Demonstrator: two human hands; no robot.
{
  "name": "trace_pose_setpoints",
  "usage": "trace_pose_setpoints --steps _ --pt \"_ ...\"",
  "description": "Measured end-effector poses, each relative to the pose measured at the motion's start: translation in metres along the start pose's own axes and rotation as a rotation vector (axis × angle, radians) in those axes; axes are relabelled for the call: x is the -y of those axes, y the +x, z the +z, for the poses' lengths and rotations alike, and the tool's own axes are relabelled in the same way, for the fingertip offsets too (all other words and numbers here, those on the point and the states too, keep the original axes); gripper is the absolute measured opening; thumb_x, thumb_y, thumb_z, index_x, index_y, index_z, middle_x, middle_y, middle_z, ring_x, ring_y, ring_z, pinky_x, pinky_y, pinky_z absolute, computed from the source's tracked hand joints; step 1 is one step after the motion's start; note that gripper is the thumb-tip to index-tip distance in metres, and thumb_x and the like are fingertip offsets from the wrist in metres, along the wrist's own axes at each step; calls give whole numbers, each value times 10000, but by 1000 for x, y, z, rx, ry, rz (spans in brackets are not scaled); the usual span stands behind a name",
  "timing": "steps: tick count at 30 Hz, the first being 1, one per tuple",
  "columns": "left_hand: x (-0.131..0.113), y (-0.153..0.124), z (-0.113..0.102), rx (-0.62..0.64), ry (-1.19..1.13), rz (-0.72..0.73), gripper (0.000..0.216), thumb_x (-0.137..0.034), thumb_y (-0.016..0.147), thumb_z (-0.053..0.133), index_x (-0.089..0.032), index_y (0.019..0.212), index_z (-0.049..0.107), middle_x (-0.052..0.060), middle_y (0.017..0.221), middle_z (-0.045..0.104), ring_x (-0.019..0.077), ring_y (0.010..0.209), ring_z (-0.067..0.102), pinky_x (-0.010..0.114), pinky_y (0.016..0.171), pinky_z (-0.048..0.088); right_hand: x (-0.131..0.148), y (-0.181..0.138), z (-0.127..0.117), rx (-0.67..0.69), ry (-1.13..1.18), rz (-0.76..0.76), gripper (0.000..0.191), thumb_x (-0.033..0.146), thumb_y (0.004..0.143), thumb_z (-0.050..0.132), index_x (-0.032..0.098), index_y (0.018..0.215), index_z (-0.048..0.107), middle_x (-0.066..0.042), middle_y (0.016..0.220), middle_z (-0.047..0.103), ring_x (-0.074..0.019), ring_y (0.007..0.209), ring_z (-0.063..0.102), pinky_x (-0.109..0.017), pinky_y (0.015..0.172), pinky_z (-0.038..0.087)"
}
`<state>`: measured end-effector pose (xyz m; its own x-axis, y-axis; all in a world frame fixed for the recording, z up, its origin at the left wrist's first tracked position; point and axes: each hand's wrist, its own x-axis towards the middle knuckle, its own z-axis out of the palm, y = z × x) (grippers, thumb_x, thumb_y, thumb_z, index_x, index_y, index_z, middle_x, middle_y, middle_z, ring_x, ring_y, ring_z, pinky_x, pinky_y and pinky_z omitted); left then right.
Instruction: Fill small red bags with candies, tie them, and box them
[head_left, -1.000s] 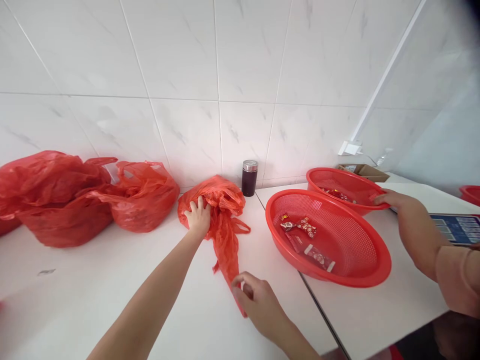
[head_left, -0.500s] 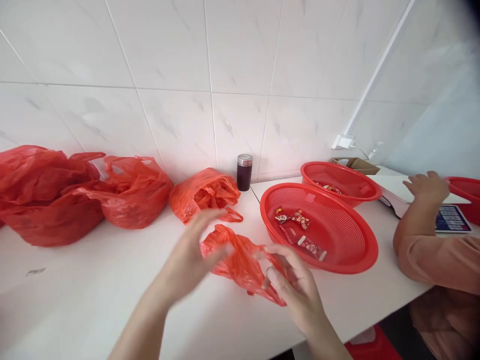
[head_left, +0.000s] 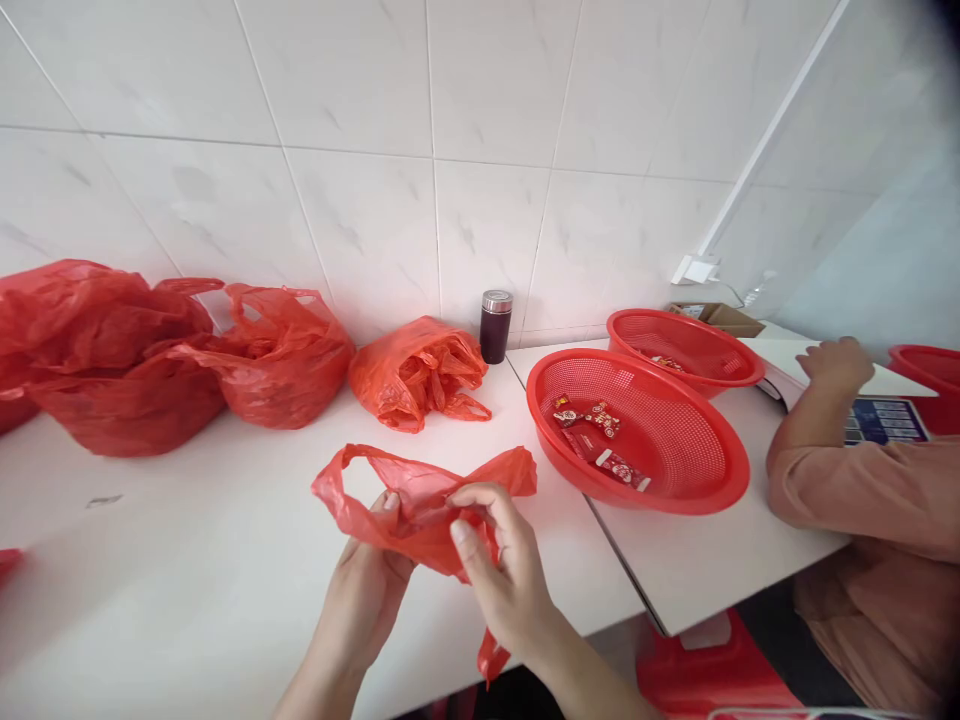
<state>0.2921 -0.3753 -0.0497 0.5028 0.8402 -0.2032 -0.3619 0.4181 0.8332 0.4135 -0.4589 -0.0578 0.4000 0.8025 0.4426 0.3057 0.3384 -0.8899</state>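
Note:
A thin red plastic bag (head_left: 427, 540) is stretched between my two hands above the white table, one handle loop spread out on the left. My left hand (head_left: 375, 580) grips its near edge, with the thumb on top and the fingers behind the film. With fingers and thumb closed on the plastic, my right hand (head_left: 502, 570) holds the other side, and a strip of the bag hangs below it. Just right of the bag stands a red perforated basket (head_left: 675, 470) with several small wrapped packets (head_left: 600, 420) in it.
Filled red bags (head_left: 277, 370) line the wall on the left, beside a crumpled pile of red bags (head_left: 420, 370). A dark tumbler (head_left: 495, 328) stands behind. A second red basket (head_left: 690, 340) is at the back right, where another person's arm (head_left: 810, 440) reaches over a scale (head_left: 885, 420).
My left hand has come down onto the bag and now grips it. The bag has been spread and moved left, with my right hand still on it. The view has shifted slightly.

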Motion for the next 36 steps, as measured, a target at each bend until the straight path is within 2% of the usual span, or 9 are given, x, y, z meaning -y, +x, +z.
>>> trace_pose_setpoints --steps 4,11,16,21,24,27,30,33,36 --pt "-1 -3 -8 -163 -168 -43 122 -275 837 616 -184 805 691 16 766 688 146 659 621 243 594 539 -27 4 -6 115 -410 -96 311 248 865 574 240 1175 569 -100 1129 631 -260 1069 570 -438 924 454" --pt "-30 6 -63 -442 -43 -35 115 -238 831 546 -205 734 598 -18 657 577 116 520 527 217 480 461 -35 24 -60 448 -914 133 460 315 744 727 247 1192 646 -111 1048 702 -345 996 613 -450 841 438" --pt "-34 -5 -67 -629 527 509 142 -351 853 562 -265 963 586 21 1067 604 203 1015 582 354 925 469 -6 36 -64 615 -1095 138 368 289 699 743 255 1064 716 -69 701 692 -297 740 639 -417 789 419" --pt "-9 -25 -7 -177 1430 1037 113 -329 829 632 -296 911 702 29 1509 347 385 1399 276 602 1118 224 4 38 -45 704 -1147 17 220 263 706 729 219 922 725 -72 655 679 -277 661 627 -360 663 409" --pt "13 -3 -6 -41 1819 802 141 -223 824 626 -284 820 754 33 1546 339 456 1429 169 721 1077 135 9 37 -42 828 -1105 4 200 214 711 676 189 906 709 -83 721 702 -269 691 643 -338 647 406" --pt "15 28 -38 -157 2047 503 377 -34 795 506 -248 972 761 106 1560 321 466 1419 208 743 1039 188 14 34 -55 956 -1158 105 301 171 691 627 195 981 701 -82 803 716 -274 777 658 -336 682 417" --pt "1 39 -69 -272 2063 342 449 -27 788 425 -184 1079 729 151 1582 247 440 1384 309 608 980 399 18 32 -74 1012 -1128 255 489 207 698 618 248 1184 646 -70 864 716 -271 831 652 -304 642 419" --pt "-11 31 -73 -98 1962 214 574 -22 776 356 -247 1208 659 80 1577 272 322 1233 531 404 812 533 22 30 -84 976 -1025 324 720 379 728 671 278 1411 468 -82 979 711 -296 949 630 -299 640 440" --pt "-12 20 -62 24 1801 114 701 -30 767 328 -394 1331 529 -12 1550 320 211 1003 663 326 720 535 19 30 -74 828 -976 153 529 364 871 563 264 1387 506 -94 1063 702 -278 1013 619 -344 794 452"
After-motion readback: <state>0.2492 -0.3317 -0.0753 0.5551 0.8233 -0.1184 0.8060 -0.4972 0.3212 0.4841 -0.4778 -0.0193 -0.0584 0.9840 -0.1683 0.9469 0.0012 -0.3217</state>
